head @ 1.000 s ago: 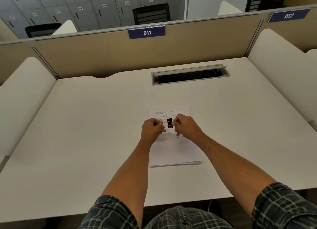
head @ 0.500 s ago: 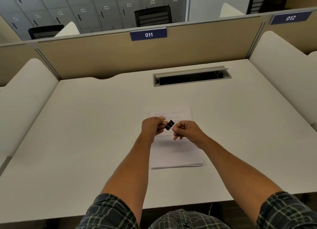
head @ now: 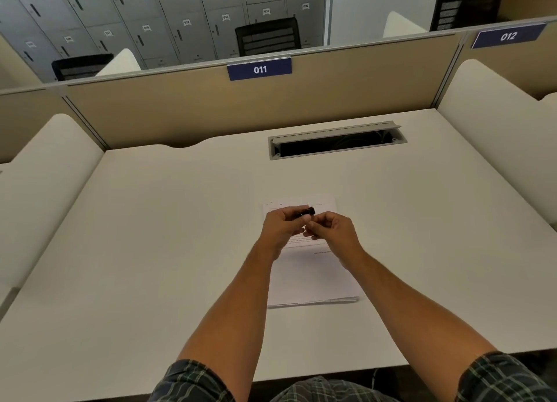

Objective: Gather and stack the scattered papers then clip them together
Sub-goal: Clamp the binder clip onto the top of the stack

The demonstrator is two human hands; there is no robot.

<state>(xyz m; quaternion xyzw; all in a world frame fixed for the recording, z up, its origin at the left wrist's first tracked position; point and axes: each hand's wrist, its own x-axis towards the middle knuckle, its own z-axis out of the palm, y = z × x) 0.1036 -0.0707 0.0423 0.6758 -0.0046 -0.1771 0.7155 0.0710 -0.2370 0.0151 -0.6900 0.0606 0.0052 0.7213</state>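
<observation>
Over the last second the black binder clip [head: 307,212] had passed from a shared pinch between both hands into the left hand [head: 283,228] alone, turning from upright to lying nearly flat and rising a little toward the far end of the stack of papers [head: 313,281]. That suggested the person was readying the clip for use rather than fixing it on yet: the papers were already gathered into one neat pile on the desk [head: 150,251], and only the clipping remained. The left hand was curled, its thumb and fingertips closed on the clip, which jutted out beyond the knuckles on the side nearest the other hand. The right hand [head: 331,229] sat just beside it, fingers loosely bunched and touching or almost touching the left fingertips; whether it still gripped a wire handle of the clip could not be told. Both hands hovered above the upper part of the stack, which lay directly beneath and ran back toward the person's body.
</observation>
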